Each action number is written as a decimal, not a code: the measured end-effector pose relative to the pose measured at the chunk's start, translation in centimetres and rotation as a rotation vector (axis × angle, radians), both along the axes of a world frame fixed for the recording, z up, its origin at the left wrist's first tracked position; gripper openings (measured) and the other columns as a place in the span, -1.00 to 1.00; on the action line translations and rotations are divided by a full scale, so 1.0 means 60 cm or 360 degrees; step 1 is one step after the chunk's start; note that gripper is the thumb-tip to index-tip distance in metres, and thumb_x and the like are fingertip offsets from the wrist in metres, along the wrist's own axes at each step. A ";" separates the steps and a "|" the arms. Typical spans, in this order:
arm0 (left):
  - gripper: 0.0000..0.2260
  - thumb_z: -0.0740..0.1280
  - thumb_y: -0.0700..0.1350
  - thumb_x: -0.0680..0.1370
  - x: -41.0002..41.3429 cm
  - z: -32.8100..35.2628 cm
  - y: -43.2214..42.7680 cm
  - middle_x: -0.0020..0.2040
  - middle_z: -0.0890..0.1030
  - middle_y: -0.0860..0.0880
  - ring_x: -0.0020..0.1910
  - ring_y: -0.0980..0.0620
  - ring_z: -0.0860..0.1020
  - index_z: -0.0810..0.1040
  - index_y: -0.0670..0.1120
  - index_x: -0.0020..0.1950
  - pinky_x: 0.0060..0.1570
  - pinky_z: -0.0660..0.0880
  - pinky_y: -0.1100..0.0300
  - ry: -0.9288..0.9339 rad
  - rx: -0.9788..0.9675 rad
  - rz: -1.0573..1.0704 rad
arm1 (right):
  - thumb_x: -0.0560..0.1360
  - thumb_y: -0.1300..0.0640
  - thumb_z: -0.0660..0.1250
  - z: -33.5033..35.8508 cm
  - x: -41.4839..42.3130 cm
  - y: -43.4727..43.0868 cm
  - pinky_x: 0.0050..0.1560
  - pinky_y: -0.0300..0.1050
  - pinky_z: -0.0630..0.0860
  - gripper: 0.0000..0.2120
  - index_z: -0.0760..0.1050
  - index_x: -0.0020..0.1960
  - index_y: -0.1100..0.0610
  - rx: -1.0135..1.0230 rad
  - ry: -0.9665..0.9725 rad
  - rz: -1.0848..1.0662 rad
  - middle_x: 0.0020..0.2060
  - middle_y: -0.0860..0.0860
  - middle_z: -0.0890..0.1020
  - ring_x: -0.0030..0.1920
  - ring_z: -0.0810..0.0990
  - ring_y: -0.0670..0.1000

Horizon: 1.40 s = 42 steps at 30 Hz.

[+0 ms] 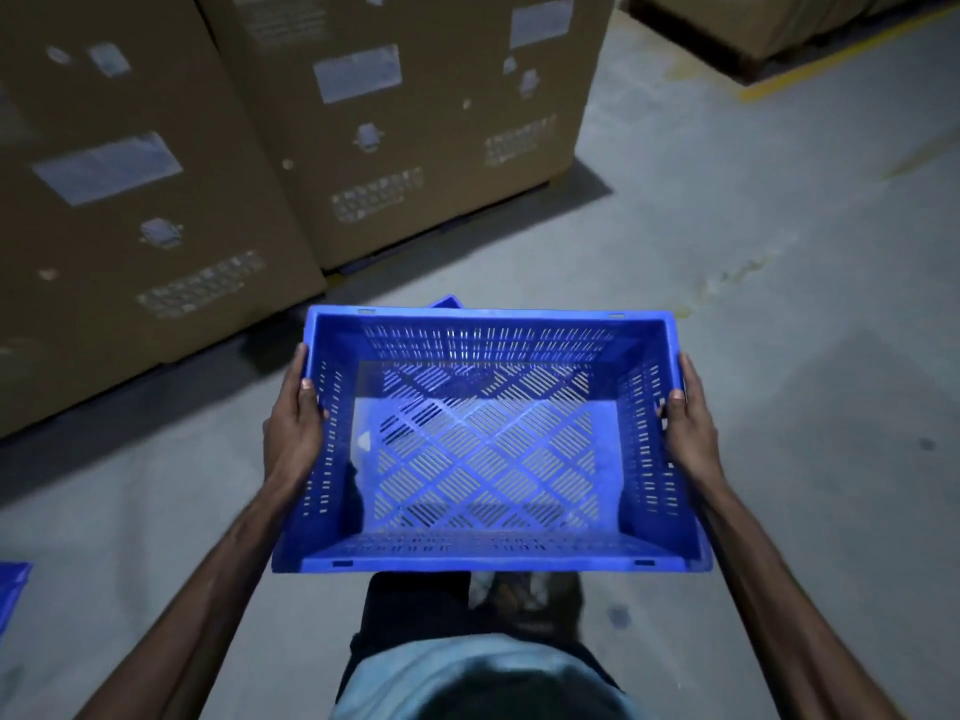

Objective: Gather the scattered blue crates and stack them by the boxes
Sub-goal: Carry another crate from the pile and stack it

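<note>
Head view, blue crate (488, 550) — fingers (307, 396) gripping sides

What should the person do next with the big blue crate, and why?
Probably carry the blue crate a little forward and lower it onto the blue corner peeking out beyond it, likely another crate, by the cardboard boxes. The left hand and right hand grip its sides, and it is empty.

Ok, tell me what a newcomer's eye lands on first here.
The bright blue slotted plastic crate stands out, centre frame, empty, gripped at its short sides by the left hand and the right hand. Behind it, upper left, tall brown cardboard boxes stand on the grey concrete floor.
</note>
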State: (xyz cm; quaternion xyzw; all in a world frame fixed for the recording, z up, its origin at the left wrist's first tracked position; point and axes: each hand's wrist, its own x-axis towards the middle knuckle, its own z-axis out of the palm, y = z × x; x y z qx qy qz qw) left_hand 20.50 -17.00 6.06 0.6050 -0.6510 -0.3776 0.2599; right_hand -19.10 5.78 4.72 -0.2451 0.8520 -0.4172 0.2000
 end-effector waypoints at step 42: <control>-0.48 0.17 0.38 0.63 -0.142 -0.974 -0.779 0.28 0.61 0.10 0.14 -0.17 0.67 0.12 0.46 0.58 0.26 0.55 -0.07 -0.0165 0.0354 0.0843 | 0.76 -0.04 0.00 -0.939 -0.247 -1.170 0.23 0.11 0.55 -0.53 0.10 0.66 -0.12 0.0324 0.0070 0.0982 0.40 0.06 0.57 0.23 0.63 0.25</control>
